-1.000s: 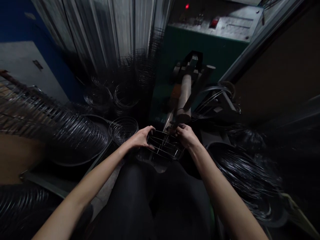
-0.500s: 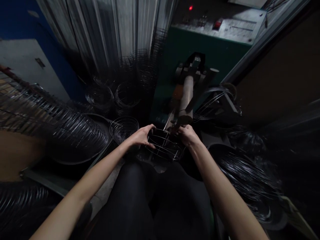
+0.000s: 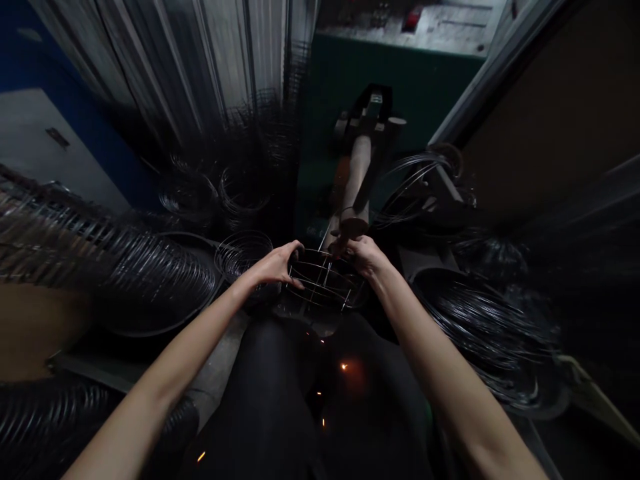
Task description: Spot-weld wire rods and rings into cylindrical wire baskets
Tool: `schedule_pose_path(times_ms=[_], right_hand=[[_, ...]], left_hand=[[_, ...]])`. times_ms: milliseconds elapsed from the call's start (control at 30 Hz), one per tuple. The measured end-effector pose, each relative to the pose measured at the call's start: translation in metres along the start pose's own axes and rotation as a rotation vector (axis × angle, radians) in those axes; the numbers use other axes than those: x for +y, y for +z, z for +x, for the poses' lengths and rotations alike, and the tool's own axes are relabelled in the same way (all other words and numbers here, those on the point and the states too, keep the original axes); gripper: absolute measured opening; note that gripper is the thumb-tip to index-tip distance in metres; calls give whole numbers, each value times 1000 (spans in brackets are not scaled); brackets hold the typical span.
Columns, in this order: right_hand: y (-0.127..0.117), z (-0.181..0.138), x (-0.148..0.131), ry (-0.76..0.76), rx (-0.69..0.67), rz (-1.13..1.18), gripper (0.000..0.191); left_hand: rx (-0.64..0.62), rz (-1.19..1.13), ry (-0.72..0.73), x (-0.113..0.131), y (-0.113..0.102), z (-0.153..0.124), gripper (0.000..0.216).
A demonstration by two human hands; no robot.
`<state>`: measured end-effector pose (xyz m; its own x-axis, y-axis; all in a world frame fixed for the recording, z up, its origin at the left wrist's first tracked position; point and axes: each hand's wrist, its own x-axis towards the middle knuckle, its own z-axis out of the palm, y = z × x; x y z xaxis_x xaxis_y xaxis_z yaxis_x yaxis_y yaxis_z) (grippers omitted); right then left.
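Note:
A round wire frame [image 3: 327,272], made of thin rings joined by short cross rods, sits in front of me at the tip of a spot welder's arm [image 3: 356,180]. My left hand [image 3: 280,263] grips its left side, thumb and fingers apart around the rings. On the far right, close beneath the welder's tip, my right hand [image 3: 367,255] is closed on the frame's edge; its fingertips are partly hidden. Bright sparks [image 3: 344,366] fly over my dark-clothed lap.
The welder's green cabinet [image 3: 400,87] stands ahead. Left of it are stacked wire rings [image 3: 243,253] and a long row of rings [image 3: 165,267] over a dark tray. A basin of wire pieces [image 3: 480,333] stands at my right. Coiled cables [image 3: 415,180] hang beside the arm.
Sparks have appeared below the wire frame and over my lap. The view has shifted slightly, moving the machine up and left; both hands keep their hold on the frame.

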<state>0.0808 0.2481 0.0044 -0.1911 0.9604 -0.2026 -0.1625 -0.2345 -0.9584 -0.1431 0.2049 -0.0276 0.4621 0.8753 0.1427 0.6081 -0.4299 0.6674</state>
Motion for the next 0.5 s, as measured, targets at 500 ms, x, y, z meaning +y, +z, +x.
schedule_pose_path(times_ms=[500], right_hand=[[-29, -76, 11, 180, 29, -230, 40]], left_hand=[[-78, 352, 177, 2, 65, -91, 66]])
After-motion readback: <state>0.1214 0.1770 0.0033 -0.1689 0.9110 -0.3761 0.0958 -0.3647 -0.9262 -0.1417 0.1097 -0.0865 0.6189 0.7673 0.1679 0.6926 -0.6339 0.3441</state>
